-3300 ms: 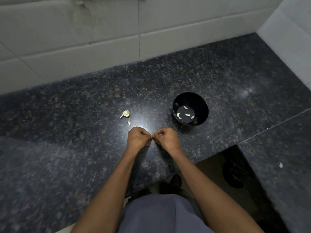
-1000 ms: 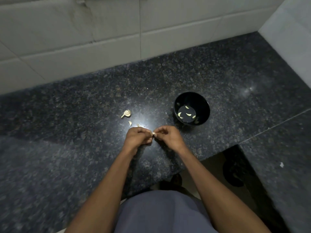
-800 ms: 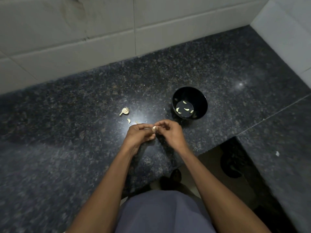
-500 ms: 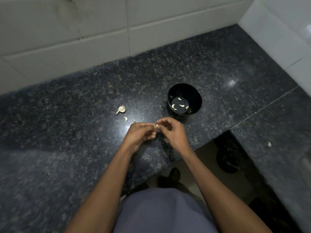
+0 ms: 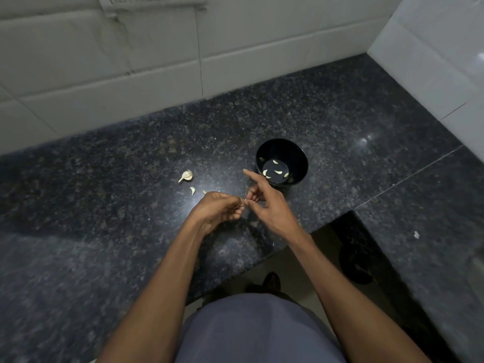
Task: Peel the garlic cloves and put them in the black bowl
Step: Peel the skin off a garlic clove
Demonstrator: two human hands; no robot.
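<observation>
A: Start big. What's the setting?

B: A dark speckled counter (image 5: 104, 231) against a white tiled wall (image 5: 131, 74), running round a corner on the right. The person stands at its near edge, both forearms reaching out over it.

A: And the black bowl?

B: The black bowl (image 5: 301, 159) sits just beyond the right hand, a little to the right. Several peeled cloves (image 5: 278, 172) lie in its bottom.

A: The hands, then?

B: The left hand (image 5: 216, 210) is curled, fingertips bunched on something tiny at the point where the two hands meet. The right hand (image 5: 269, 205) pinches at that same spot with thumb and a finger, while its index finger sticks out straight toward the far left. A pale speck (image 5: 245, 200) shows between them; I take it for the clove being worked, though whether it is skin or clove I cannot tell.

A: What has changed?

B: A few seconds ago both fists were closed tight, knuckle to knuckle. Since then the right hand has loosened and its index finger has lifted away. That reads to me as the skin coming off, so a drop into the bowl is probably near.

A: Anything left on the counter?

B: Yes, to the far left of the hands: a garlic piece (image 5: 186, 176) with a stem, then a small clove (image 5: 192, 190) and a scrap (image 5: 204, 192) nearer the left hand. So more peeling remains.
</observation>
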